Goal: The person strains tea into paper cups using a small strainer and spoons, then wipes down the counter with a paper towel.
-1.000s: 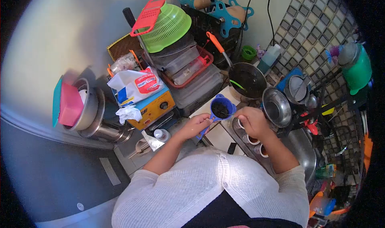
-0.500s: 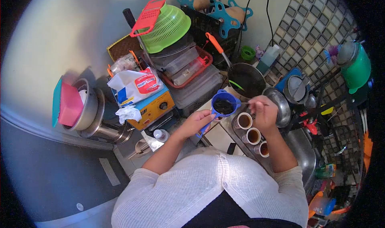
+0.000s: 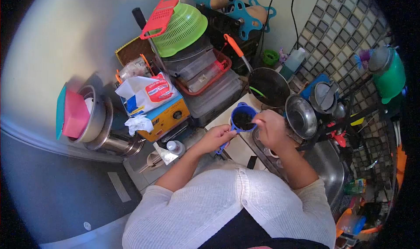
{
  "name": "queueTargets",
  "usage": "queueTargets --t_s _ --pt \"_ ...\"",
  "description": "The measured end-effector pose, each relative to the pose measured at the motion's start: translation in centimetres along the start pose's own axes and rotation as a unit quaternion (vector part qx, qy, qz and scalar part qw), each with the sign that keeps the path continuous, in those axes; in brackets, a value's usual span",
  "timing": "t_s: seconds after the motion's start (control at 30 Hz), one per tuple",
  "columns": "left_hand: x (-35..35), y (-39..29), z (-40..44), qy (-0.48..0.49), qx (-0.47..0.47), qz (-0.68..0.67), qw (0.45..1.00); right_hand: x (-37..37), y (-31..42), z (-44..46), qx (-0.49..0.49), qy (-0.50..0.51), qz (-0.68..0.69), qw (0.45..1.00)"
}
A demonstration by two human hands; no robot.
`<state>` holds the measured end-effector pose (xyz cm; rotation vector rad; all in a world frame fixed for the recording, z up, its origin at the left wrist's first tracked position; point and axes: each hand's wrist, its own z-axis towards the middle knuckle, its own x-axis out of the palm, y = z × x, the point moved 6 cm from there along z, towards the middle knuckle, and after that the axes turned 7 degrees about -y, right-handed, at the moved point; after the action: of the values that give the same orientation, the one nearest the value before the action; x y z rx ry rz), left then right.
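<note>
your left hand point(image 3: 215, 138) pinches the blue strainer point(image 3: 243, 107) by its handle; right hand point(image 3: 272, 128) sits at bowl's right rim, can't tell that grip.

The blue cup point(image 3: 242, 106) looks like smooth plastic, the bowl point(image 3: 302, 117) glossy metal, the cardigan point(image 3: 192, 205) ribbed cloth.

A blue long-handled cup point(image 3: 240, 129) (dark contents point(image 3: 241, 118) inside) is held mouth-up over the pale counter point(image 3: 239, 152).
</note>
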<state>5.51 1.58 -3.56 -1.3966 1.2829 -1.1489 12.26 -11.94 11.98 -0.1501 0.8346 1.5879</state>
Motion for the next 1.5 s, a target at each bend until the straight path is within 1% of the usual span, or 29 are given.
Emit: queueTargets --t_s 0.07,0.1,0.17,0.3,0.37,0.43,0.47,0.53,0.6,0.63,0.67,0.7,0.73,0.77,0.83,0.9,0.93,0.97,1.0,1.03,1.07,1.1,1.13,1.17,1.23,1.27,1.3,1.37,1.5 --pt "0.4 0.1 0.0 0.012 0.021 0.063 0.998 2.4 -1.2 -0.3 0.110 0.089 -0.016 0.990" --pt "0.5 0.2 0.0 0.013 0.021 0.064 0.998 2.4 -1.2 -0.3 0.111 0.088 -0.016 0.990" --pt "0.7 0.4 0.0 0.012 0.023 0.013 1.000 1.4 -0.7 0.3 0.057 0.009 -0.025 0.998" --pt "0.2 0.7 0.2 -0.004 0.025 0.038 0.999 1.8 -0.8 0.5 0.083 -0.003 -0.009 0.997" --pt "0.1 1.2 0.5 0.002 0.025 0.022 0.999 3.8 -1.1 0.0 0.100 0.088 0.008 0.991" --pt "0.4 -0.4 -0.1 -0.008 0.012 0.010 1.000 4.3 -0.8 -0.3 0.076 0.090 0.010 0.993" --pt "0.4 -0.7 -0.4 -0.019 -0.006 -0.002 1.000 4.7 -0.6 -0.4 0.086 0.103 0.019 0.991" --pt "0.2 -0.8 -0.7 -0.006 0.000 -0.009 1.000 5.4 -0.2 -0.8 0.099 0.115 0.027 0.988" --pt "0.1 0.0 -0.6 0.009 0.006 -0.015 1.000 7.1 0.2 -1.6 0.082 0.226 -0.005 0.971" --pt "-0.1 -0.5 -0.3 0.010 0.135 0.022 0.990 7.3 0.2 -1.8 0.083 0.225 -0.005 0.971" --pt "-0.3 -0.8 -0.6 0.010 0.263 0.057 0.963 7.4 0.6 -2.0 0.061 0.224 0.006 0.973" --pt "-0.2 -1.3 -0.7 0.010 0.263 0.057 0.963 7.5 0.9 -2.0 0.038 0.223 0.017 0.974" --pt "-0.1 -1.5 -0.7 0.011 0.224 0.053 0.973 7.3 0.8 -1.8 0.038 0.222 0.017 0.974" --pt "-0.1 -1.4 -0.7 0.011 0.184 0.047 0.982 7.1 0.4 -1.7 0.061 0.237 0.033 0.969" --pt "-0.2 -0.6 -0.4 -0.009 0.162 0.065 0.985 6.6 -0.5 -1.4 0.083 0.253 0.049 0.963" --pt "-0.2 -0.8 -0.2 -0.028 0.140 0.084 0.986 6.2 -1.7 -1.1 0.120 0.283 0.145 0.940" --pt "-0.2 -0.9 -0.2 -0.041 0.071 0.108 0.991 5.8 -2.8 -0.5 0.167 0.289 0.148 0.931" --pt "-0.3 -0.7 -0.3 -0.053 0.002 0.131 0.990 5.1 -5.1 0.1 0.190 0.233 0.130 0.945" --pt "-0.2 -0.6 -0.2 -0.052 0.003 0.131 0.990 4.7 -7.8 0.5 0.212 0.177 0.110 0.955" --pt "-0.2 -0.6 -0.2 -0.045 0.009 0.127 0.991 3.8 -10.4 1.4 0.253 0.094 0.045 0.962" --pt "-0.1 -0.6 -0.3 -0.038 0.016 0.123 0.992 3.3 -13.4 1.6 0.195 0.068 -0.111 0.972" --pt "0.0 -0.7 -0.4 -0.037 0.017 0.123 0.992 2.7 -14.5 2.0 0.228 0.086 -0.214 0.946" --pt "0.1 -1.0 -0.6 -0.032 0.012 0.116 0.993 2.7 -16.1 1.8 0.237 0.139 -0.293 0.916" --pt "0.1 -1.2 -0.7 -0.027 0.008 0.109 0.994 2.9 -17.0 1.8 0.235 0.137 -0.292 0.917" --pt "-0.2 -1.0 -0.6 -0.032 0.008 0.101 0.994 4.1 -18.4 1.5 0.247 0.250 -0.343 0.871" --pt "-0.2 -0.8 -0.6 -0.034 0.006 0.091 0.995 4.6 -19.0 1.3 0.259 0.296 -0.332 0.857" --pt "-0.2 -0.8 -0.6 -0.035 0.008 0.092 0.995 4.8 -19.3 1.4 0.257 0.295 -0.333 0.858" --pt "-0.2 -0.9 -0.5 -0.038 0.025 0.079 0.996 4.5 -20.4 1.5 0.304 0.223 -0.311 0.872" --pt "-0.5 -0.9 -0.7 -0.034 0.015 0.094 0.995 3.9 -21.7 1.1 0.319 0.172 -0.284 0.888"
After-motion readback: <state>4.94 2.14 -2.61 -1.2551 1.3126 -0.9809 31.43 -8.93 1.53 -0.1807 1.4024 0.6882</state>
